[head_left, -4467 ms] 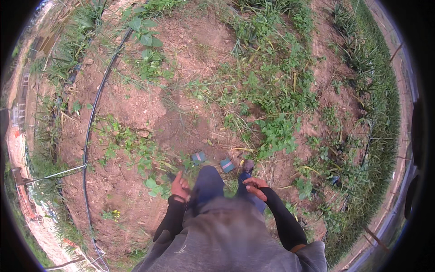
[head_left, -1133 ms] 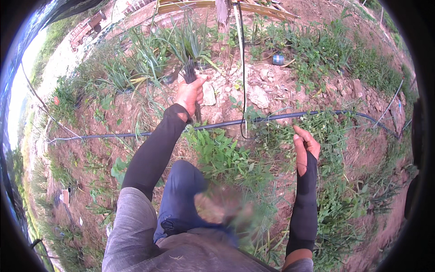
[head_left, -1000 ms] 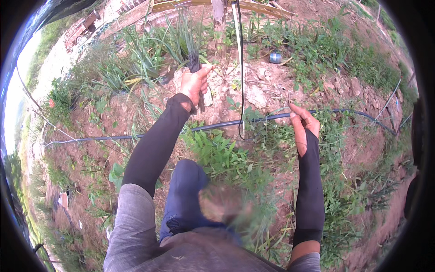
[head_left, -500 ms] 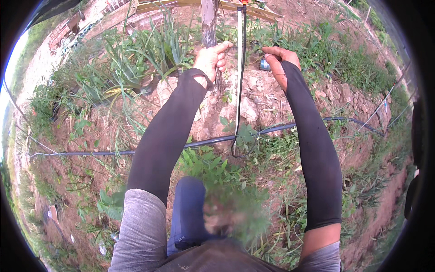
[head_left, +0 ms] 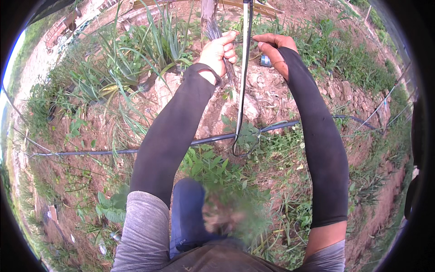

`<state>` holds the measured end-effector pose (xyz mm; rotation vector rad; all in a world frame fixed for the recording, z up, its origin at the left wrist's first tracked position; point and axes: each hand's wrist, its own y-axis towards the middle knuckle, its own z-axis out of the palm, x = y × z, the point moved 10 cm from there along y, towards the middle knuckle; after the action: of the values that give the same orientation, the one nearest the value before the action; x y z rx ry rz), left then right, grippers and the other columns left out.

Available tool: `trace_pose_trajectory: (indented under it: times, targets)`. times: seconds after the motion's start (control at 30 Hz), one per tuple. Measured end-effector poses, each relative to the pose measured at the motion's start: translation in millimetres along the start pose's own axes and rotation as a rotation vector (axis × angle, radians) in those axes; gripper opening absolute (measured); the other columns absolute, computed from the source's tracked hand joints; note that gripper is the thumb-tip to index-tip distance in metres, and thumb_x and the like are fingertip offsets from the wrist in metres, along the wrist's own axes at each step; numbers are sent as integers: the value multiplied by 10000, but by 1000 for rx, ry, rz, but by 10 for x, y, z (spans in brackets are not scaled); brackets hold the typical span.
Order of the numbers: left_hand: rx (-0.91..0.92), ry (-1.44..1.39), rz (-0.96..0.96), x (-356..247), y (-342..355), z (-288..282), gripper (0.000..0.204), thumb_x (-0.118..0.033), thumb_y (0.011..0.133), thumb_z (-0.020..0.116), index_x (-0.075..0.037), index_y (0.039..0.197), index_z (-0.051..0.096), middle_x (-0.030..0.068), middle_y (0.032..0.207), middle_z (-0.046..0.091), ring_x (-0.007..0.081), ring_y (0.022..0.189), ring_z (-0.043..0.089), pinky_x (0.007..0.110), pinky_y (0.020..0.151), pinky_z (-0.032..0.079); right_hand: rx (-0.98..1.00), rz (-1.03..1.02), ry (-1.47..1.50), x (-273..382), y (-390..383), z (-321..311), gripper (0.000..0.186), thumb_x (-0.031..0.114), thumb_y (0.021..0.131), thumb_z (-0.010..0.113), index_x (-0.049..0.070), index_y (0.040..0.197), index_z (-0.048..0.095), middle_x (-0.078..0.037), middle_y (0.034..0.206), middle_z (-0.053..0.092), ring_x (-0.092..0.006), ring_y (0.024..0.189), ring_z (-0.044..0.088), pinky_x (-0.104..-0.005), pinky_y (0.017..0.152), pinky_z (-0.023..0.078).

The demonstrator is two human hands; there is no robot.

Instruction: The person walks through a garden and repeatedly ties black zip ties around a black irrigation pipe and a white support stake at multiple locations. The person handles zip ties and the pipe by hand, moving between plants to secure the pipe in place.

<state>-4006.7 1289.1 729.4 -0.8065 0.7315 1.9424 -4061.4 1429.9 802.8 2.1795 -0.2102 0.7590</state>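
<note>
My left hand (head_left: 215,55) is closed around a bundle of thin dark strips (head_left: 230,72), which stick out above and below the fist. Its thumb and forefinger point toward an upright black-and-white strap (head_left: 245,63), hanging between my hands. On the strap's other side, my right hand (head_left: 277,51) pinches with thumb and forefinger. A thin dark strip (head_left: 241,42) seems to run across the strap between both sets of fingertips. The strap's lower end curls near a black hose (head_left: 213,140). Behind my left hand stands a wooden post (head_left: 207,13).
A blue can (head_left: 265,60) lies on the soil beside my right hand. Tall spiky plants (head_left: 167,41) grow at the far left. The black hose crosses the sloping ground in front of my blue boot (head_left: 188,208). Rocks (head_left: 247,109) and weeds surround the strap.
Both hands have risen slightly and come closer to the strap. The strap's upper part has shifted right, and the bundle in my left hand now shows more plainly, tilted.
</note>
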Motion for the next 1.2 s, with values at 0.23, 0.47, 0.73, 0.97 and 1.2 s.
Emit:
trace_pose_trajectory:
  times: [0.23, 0.47, 0.73, 0.97, 1.2]
  targets:
    - [-39, -97, 75, -75, -39, -21, 122, -128, 884, 632, -115, 958, 536, -82, 563, 335, 61, 462, 315, 237, 468, 283, 7, -10, -105, 46, 95, 38, 254, 170, 862, 566, 67, 1065, 677, -122, 863, 681, -183, 794, 634, -322, 773, 492]
    - [-178, -18, 230, -58, -187, -170, 98, -98, 830, 658, -74, 869, 571, -39, 582, 408, 81, 460, 360, 249, 442, 300, -37, 142, -270, 63, -15, 65, 209, 187, 840, 592, 96, 1009, 674, -99, 789, 670, -208, 745, 646, -340, 732, 495]
    - [-278, 141, 578, -359, -439, -13, 138, -33, 774, 698, -1, 884, 622, 18, 676, 580, 85, 508, 486, 237, 477, 396, -197, 52, -307, 314, -48, -45, 203, 222, 787, 634, 102, 945, 676, -99, 777, 680, -246, 741, 656, -362, 740, 508]
    - [-325, 364, 758, -463, -709, 207, 153, -69, 754, 749, 19, 860, 682, 30, 750, 642, 75, 630, 555, 227, 567, 443, -113, 111, -260, 403, -85, 106, 289, 321, 805, 625, 71, 927, 701, -134, 788, 675, -261, 750, 658, -366, 732, 499]
    - [-376, 533, 794, -430, -733, 230, 114, -119, 810, 693, -6, 822, 688, -3, 694, 652, 53, 616, 547, 235, 563, 449, 13, 210, -97, 227, -1, 187, 447, 460, 840, 597, 57, 999, 703, -140, 822, 684, -214, 768, 639, -342, 768, 478]
